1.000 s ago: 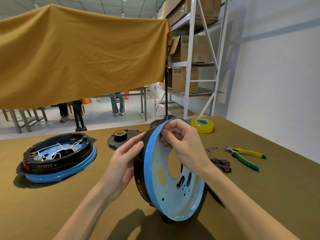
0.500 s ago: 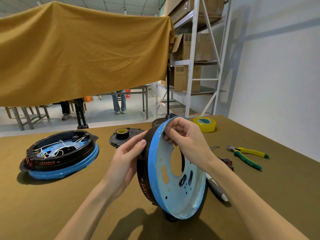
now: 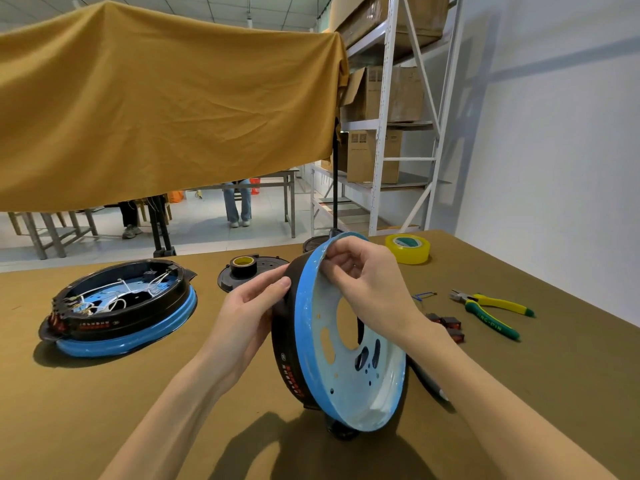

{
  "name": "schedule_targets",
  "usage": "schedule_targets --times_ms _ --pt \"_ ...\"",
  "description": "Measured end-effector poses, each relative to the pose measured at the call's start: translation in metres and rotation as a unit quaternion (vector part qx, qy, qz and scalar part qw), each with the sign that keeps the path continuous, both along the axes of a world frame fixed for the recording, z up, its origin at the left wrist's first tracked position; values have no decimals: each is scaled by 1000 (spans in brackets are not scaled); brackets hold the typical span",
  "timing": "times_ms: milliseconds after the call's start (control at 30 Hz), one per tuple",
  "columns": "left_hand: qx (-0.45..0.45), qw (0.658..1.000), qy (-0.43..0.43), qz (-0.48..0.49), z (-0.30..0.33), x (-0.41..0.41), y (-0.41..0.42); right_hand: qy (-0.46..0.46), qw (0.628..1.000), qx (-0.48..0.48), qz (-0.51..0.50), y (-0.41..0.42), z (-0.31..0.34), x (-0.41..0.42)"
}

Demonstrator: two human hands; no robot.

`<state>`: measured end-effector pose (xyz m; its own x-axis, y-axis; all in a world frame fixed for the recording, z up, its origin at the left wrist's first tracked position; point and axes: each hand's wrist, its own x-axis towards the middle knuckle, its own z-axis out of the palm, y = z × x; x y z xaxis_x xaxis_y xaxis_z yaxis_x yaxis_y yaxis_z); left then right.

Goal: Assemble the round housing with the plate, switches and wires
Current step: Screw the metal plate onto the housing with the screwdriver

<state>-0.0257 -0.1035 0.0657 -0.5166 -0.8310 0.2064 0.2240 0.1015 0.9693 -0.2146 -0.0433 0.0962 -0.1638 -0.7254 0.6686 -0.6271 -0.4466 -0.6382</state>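
Note:
A round black housing (image 3: 289, 362) with a blue-filmed metal plate (image 3: 349, 382) set in it stands on edge in the middle of the table. My left hand (image 3: 249, 317) holds the black rim from the left. At the top edge of the plate my right hand (image 3: 363, 282) pinches the blue film with curled fingers. Several red and black switches (image 3: 450, 325) lie on the table to the right. A short blue wire (image 3: 424, 296) lies beyond them.
A second housing with white wires (image 3: 117, 306) lies flat at the left. A black lid with a tape roll (image 3: 244, 268) sits behind, yellow tape (image 3: 408, 247) at the back right, yellow-green pliers (image 3: 491, 313) at the right. A pen (image 3: 429, 382) lies behind the plate.
My right hand's fingers have shifted along the plate's top edge, still pinching there. The housing has stayed upright in about the same place.

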Motion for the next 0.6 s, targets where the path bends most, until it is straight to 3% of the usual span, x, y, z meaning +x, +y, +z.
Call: schedule_targets --times_ms 233,367,600 --pt "-52 975 -214 -9 37 21 -12 108 993 42 -17 -22 15 22" --pt "-20 972 -234 33 34 26 -13 74 994 79 4 -35 13 32" --pt "133 966 -223 -19 -1 34 -5 139 977 164 -15 -33 -17 31"
